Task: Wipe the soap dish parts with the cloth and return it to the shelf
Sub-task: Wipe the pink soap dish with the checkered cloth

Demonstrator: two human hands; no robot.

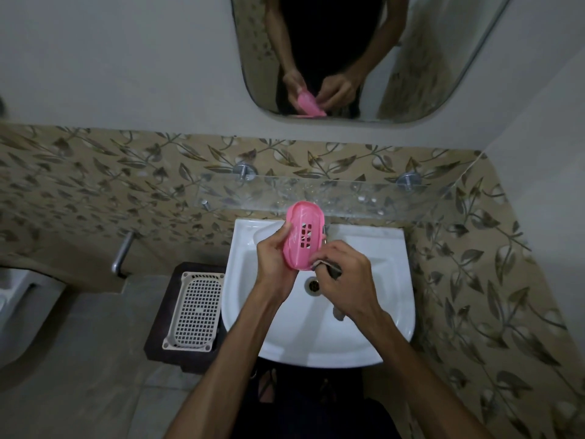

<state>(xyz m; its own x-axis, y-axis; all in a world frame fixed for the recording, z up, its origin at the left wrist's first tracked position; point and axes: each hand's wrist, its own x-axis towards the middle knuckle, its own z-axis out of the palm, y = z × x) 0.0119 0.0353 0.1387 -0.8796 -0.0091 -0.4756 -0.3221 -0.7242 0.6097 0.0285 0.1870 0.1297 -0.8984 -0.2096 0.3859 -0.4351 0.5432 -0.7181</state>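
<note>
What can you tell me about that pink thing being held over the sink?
It is a pink soap dish, oval, of what looks like thin moulded plastic, with a raised rim and a small block of drain slots cut through its middle. It is held tilted above the white basin, just in front of the glass shelf. The left hand grips its left edge, while the right hand presses a dark cloth against its lower end. The mirror reflects it too.

Dim, soft indoor light; wide-angle bending at the edges
</note>
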